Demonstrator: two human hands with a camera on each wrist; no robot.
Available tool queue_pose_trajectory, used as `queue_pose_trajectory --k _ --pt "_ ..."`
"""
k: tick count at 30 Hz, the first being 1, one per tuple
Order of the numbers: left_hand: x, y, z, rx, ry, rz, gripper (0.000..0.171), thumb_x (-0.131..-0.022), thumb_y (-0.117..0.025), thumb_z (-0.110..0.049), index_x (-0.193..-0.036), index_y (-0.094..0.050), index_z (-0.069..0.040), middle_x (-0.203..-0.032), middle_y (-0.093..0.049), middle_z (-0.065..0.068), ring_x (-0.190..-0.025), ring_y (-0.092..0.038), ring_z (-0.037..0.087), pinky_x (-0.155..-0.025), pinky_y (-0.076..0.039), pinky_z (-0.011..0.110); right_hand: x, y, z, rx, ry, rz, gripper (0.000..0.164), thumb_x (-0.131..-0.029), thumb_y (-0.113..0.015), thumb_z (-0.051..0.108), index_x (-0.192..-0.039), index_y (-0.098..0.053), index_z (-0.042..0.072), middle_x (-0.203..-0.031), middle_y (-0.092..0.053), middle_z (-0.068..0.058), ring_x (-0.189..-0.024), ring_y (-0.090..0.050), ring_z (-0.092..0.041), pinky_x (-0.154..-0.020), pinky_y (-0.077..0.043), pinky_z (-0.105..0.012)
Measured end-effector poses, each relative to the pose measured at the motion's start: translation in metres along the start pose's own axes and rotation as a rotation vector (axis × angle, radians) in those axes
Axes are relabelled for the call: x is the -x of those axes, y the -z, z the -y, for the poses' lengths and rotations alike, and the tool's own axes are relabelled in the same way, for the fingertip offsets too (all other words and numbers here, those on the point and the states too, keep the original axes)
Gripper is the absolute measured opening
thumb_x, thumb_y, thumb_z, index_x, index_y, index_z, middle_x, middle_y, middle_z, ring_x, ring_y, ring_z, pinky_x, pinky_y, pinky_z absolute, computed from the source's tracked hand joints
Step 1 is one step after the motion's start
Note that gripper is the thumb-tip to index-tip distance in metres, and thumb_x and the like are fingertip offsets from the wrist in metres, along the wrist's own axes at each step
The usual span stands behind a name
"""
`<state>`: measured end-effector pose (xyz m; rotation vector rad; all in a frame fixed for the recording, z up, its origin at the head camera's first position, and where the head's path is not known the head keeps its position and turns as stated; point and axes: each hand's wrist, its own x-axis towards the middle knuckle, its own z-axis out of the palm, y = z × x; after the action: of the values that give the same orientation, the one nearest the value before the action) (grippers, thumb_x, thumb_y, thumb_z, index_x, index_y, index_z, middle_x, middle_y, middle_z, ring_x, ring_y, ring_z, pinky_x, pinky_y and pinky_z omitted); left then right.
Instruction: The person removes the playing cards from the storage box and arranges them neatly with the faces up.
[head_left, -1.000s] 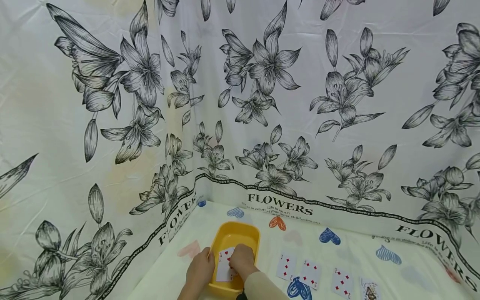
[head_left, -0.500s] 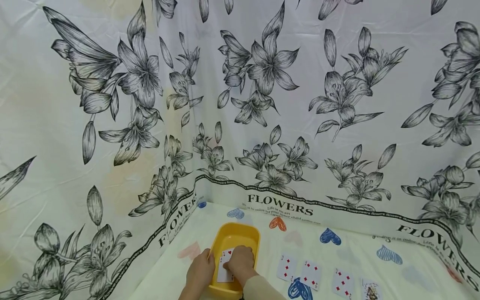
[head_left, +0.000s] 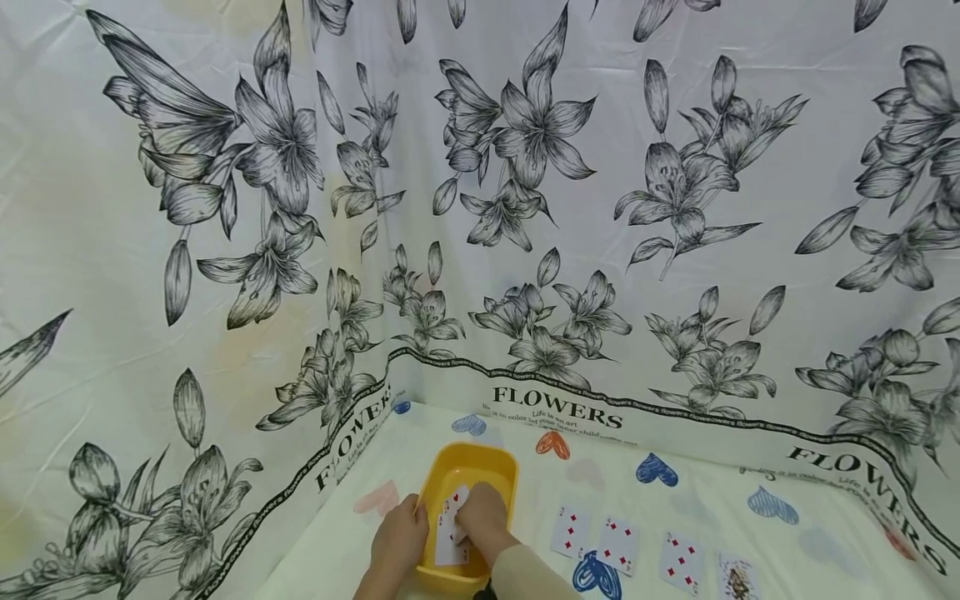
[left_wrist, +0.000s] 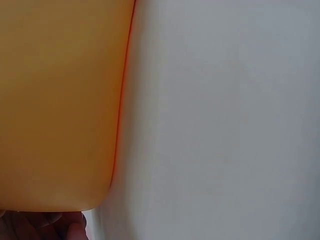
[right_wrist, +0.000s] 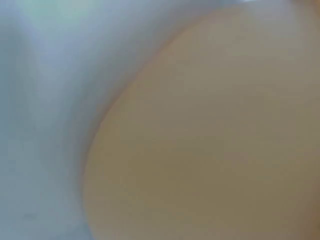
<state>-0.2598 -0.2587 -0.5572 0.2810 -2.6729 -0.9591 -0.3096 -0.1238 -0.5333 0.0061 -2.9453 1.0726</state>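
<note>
A yellow plastic basin (head_left: 506,467) stands on the cloth in the head view. My left hand (head_left: 399,537) grips its left rim; in the left wrist view the basin's outer wall (left_wrist: 60,110) fills the left side, and a few fingers of a hand (left_wrist: 45,227) show below its lower edge. My right hand (head_left: 483,517) is inside the basin, pinching playing cards (head_left: 447,537) at their right side. A red heart shows near the top of one card, and the hand covers their right part. The right wrist view is blurred, mostly a close yellowish surface (right_wrist: 200,140).
To the right of the basin several playing cards lie face up in a row: a diamond card (head_left: 571,530), two more diamond cards (head_left: 619,543) (head_left: 681,562) and a picture card (head_left: 737,577). A flower-printed curtain (head_left: 540,208) rises behind the heart-patterned cloth (head_left: 420,421).
My right hand has shifted slightly over the cards in the basin, and the cards' upper edges now stand higher and more spread. My left hand keeps its grip on the rim.
</note>
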Motion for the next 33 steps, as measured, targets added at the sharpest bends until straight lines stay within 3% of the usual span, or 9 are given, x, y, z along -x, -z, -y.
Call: queue_pose_trajectory --k 7,13,19,23,29,33 --pt "-0.001 -0.002 0.0 -0.032 0.0 -0.011 0.029 -0.101 -0.053 -0.018 -0.118 -0.067 0.001 -0.095 -0.071 0.016 -0.068 -0.059 0.023 -0.063 -0.05 0.047 -0.004 0.016 0.0 -0.142 0.022 0.025 0.024 -0.079 -0.086 0.012 -0.078 -0.064 0.004 -0.07 -0.057 -0.003 -0.063 -0.057 -0.016 -0.061 -0.053 -0.032" --pt "-0.001 -0.002 -0.001 -0.031 0.032 0.023 0.034 -0.102 -0.052 -0.019 -0.124 -0.065 0.003 -0.106 -0.072 0.019 -0.076 -0.064 0.026 -0.071 -0.052 0.051 -0.004 0.039 -0.005 -0.405 -0.059 0.167 0.014 -0.093 -0.073 0.008 -0.091 -0.068 -0.004 -0.074 -0.063 -0.007 -0.062 -0.068 -0.018 -0.063 -0.059 -0.032" --pt "-0.001 0.0 0.0 -0.027 0.005 0.008 0.035 -0.101 -0.052 -0.018 -0.124 -0.065 0.004 -0.109 -0.071 0.023 -0.088 -0.069 0.038 -0.075 -0.053 0.056 -0.005 0.069 -0.012 -0.573 -0.107 0.205 0.02 -0.092 -0.072 0.0 -0.105 -0.064 -0.013 -0.087 -0.064 -0.012 -0.074 -0.071 -0.022 -0.07 -0.06 -0.037" --pt "-0.002 0.002 0.002 -0.037 0.0 0.014 0.036 -0.101 -0.051 -0.018 -0.125 -0.064 0.006 -0.111 -0.07 0.025 -0.091 -0.069 0.041 -0.076 -0.053 0.057 -0.007 0.085 -0.021 -0.611 -0.141 0.191 0.031 -0.091 -0.072 -0.002 -0.113 -0.057 -0.016 -0.092 -0.063 -0.016 -0.077 -0.071 -0.024 -0.068 -0.06 -0.035" --pt "-0.005 -0.002 0.006 -0.037 0.001 0.035 0.036 -0.101 -0.051 -0.019 -0.125 -0.064 0.004 -0.107 -0.071 0.022 -0.08 -0.067 0.031 -0.071 -0.053 0.054 -0.003 0.111 -0.039 -0.618 -0.183 0.163 0.04 -0.092 -0.072 -0.001 -0.122 -0.053 -0.02 -0.095 -0.063 -0.02 -0.078 -0.072 -0.025 -0.072 -0.06 -0.038" --pt "-0.006 -0.003 0.006 -0.032 -0.002 0.042 0.036 -0.102 -0.05 -0.02 -0.125 -0.064 0.005 -0.108 -0.071 0.022 -0.082 -0.067 0.032 -0.073 -0.052 0.054 0.0 0.126 -0.056 -0.609 -0.215 0.149 0.04 -0.092 -0.072 -0.001 -0.121 -0.053 -0.018 -0.095 -0.063 -0.019 -0.074 -0.072 -0.023 -0.068 -0.06 -0.034"
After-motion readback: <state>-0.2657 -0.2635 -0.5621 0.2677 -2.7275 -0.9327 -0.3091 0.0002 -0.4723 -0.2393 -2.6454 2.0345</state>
